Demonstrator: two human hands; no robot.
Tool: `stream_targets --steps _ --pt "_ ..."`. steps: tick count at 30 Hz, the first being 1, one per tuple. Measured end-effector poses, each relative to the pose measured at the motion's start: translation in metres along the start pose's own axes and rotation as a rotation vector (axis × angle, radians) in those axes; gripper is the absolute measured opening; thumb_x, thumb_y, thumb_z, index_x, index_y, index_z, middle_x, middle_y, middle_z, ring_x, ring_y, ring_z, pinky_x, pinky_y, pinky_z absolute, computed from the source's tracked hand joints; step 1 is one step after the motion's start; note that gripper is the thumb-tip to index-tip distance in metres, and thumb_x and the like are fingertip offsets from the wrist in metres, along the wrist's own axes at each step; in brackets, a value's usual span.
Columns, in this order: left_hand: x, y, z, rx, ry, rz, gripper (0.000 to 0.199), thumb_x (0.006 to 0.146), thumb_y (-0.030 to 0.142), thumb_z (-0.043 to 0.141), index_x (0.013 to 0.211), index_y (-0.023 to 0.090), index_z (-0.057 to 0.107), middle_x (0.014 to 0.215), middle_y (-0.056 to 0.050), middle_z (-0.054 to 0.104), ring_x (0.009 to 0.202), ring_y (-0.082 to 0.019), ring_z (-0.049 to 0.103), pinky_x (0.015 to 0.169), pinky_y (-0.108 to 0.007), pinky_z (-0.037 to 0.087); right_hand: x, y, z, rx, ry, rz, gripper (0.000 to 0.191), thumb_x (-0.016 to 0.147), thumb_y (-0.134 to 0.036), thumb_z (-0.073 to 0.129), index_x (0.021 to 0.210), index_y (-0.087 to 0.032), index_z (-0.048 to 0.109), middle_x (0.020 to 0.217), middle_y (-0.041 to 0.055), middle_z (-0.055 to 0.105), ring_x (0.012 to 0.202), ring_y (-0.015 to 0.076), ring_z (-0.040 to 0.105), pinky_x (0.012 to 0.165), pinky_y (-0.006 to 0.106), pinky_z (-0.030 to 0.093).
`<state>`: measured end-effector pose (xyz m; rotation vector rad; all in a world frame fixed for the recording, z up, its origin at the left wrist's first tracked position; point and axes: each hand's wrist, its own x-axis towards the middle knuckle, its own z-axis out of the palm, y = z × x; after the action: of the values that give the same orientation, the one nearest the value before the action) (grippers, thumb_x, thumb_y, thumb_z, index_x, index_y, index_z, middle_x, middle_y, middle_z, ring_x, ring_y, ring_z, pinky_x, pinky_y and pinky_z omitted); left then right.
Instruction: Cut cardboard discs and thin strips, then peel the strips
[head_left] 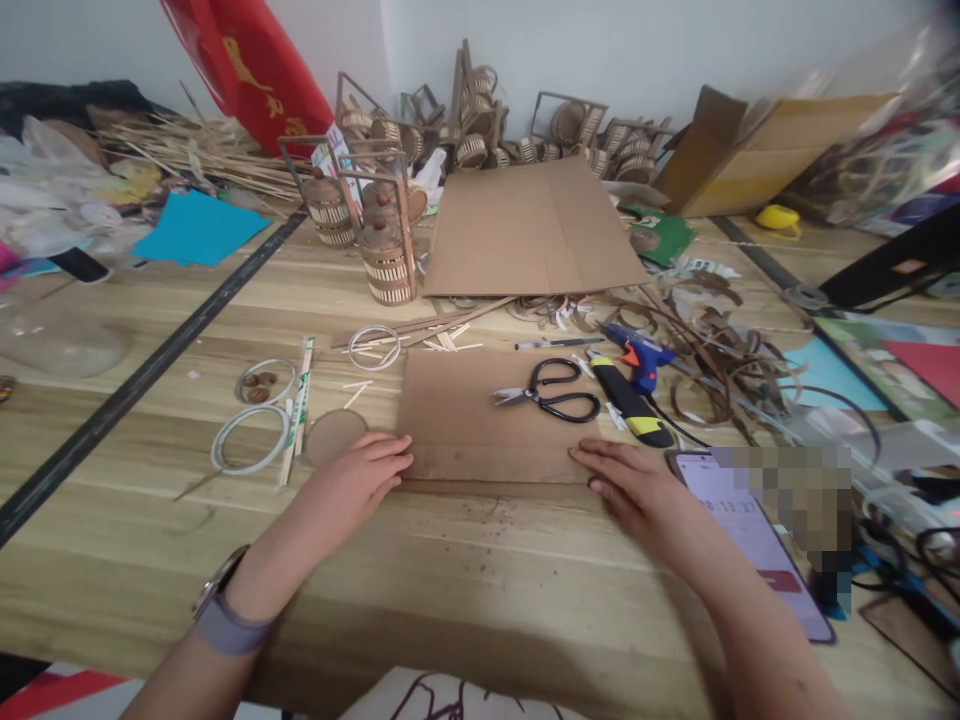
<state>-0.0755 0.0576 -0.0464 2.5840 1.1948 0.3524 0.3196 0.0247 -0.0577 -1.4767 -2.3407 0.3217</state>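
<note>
Left hand [367,465] at one end of small cardboard [465,425], right hand [622,478] at the other

Both relaxed, unclenched, touching its edges, likely to steady it; scissors [541,393] lie on top, cutter [628,400] and glue gun [642,358] just right of it, probably for easy reach; cluttered wood-grain bench [360,560], pale wall [637,40] behind

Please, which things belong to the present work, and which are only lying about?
Likely in the work:
small cardboard sheet, left hand and right hand at its edges
scissors, on it
glue gun, nearby
cutter, nearby

Likely just lying about:
red bag
bright blue sheet
</note>
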Motion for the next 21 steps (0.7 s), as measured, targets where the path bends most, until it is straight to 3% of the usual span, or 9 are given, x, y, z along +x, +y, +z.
stream_targets --steps 8,15,21 --pt "-0.0005 -0.0020 0.0001 0.000 -0.002 0.004 0.032 0.098 0.021 0.045 0.114 0.018 0.073 0.126 -0.009 0.070 0.118 -0.024 0.063 0.100 -0.041 0.054 0.0003 -0.0001 -0.0064 -0.023 0.004 -0.017 0.037 0.095 -0.019 0.046 0.124 -0.022 0.069 0.125 0.0118 0.070 0.117 0.0255 0.065 0.098 0.045 0.055" --pt "-0.0085 0.0014 -0.0019 0.138 -0.060 -0.001 0.033 0.096 0.023 0.054 0.124 0.018 0.069 0.135 -0.011 0.065 0.122 -0.027 0.060 0.101 -0.043 0.053 -0.0061 0.0045 -0.0054 -0.095 0.045 0.052 0.035 0.096 -0.027 0.050 0.123 -0.019 0.069 0.123 0.0162 0.068 0.112 0.0312 0.065 0.093 0.050 0.056" --pt "-0.0078 -0.0033 -0.0022 0.122 -0.081 0.012 0.033 0.097 0.023 0.052 0.125 0.018 0.068 0.136 -0.010 0.064 0.124 -0.027 0.060 0.104 -0.043 0.052 -0.0063 0.0044 -0.0052 -0.116 0.054 0.073 0.034 0.094 -0.029 0.055 0.121 -0.018 0.070 0.114 0.0164 0.070 0.103 0.0322 0.066 0.088 0.051 0.056"
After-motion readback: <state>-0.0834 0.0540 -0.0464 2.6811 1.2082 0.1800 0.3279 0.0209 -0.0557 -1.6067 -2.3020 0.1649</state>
